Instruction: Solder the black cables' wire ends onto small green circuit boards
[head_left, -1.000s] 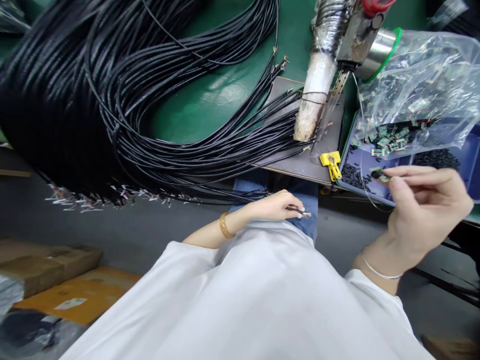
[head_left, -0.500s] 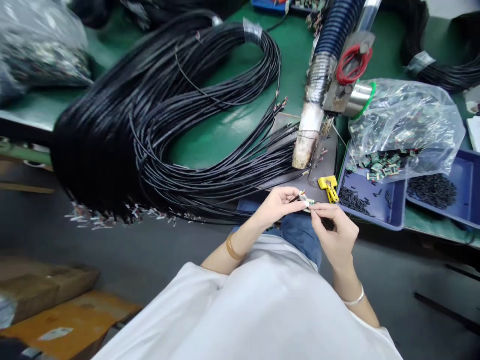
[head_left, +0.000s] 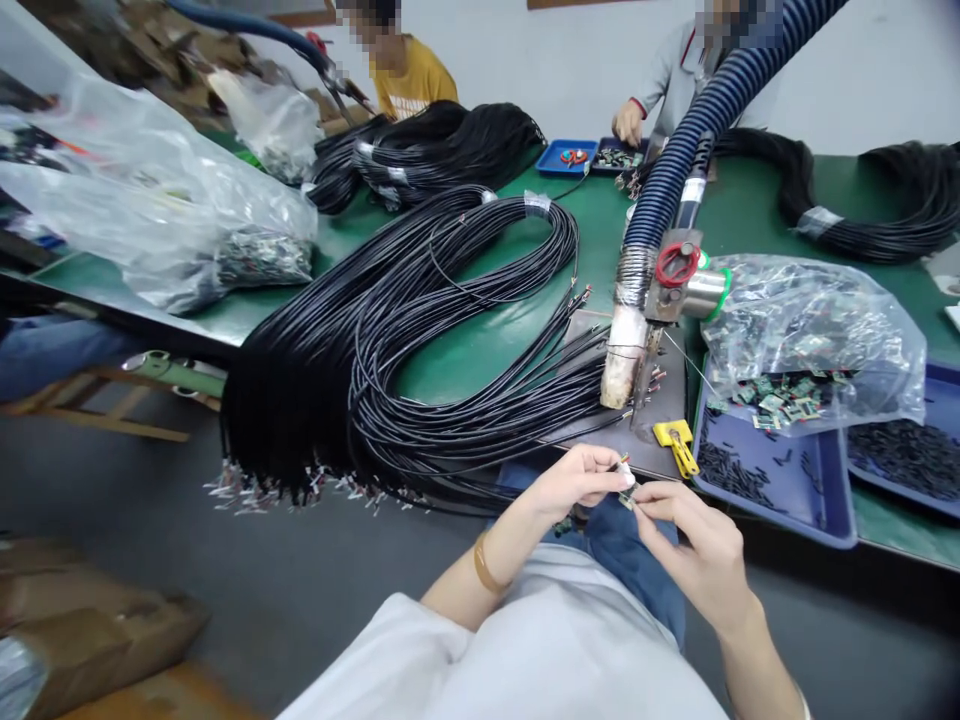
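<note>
My left hand [head_left: 574,480] is closed in a pinch just in front of the table edge. Coloured wire ends [head_left: 624,460] of a black cable stick out at its fingertips. Touching them from the other side, my right hand [head_left: 694,535] pinches a small circuit board [head_left: 627,499], mostly hidden by the fingers. Just beyond the hands lies a yellow clip [head_left: 677,446]. Left of them spreads a large coil of black cables [head_left: 420,350], its stripped ends near the hands.
A blue tray [head_left: 832,500] holds small black tubes, with a clear bag of circuit boards [head_left: 817,330] resting over it. A ribbed hose [head_left: 705,130] and a solder spool [head_left: 709,293] stand above the work spot. Two people [head_left: 412,75] sit across the green table [head_left: 450,370].
The view has tilted up, bringing the far side of the table and the people there into sight. Both hands stay together at the small board, which is now turned more steeply.
</note>
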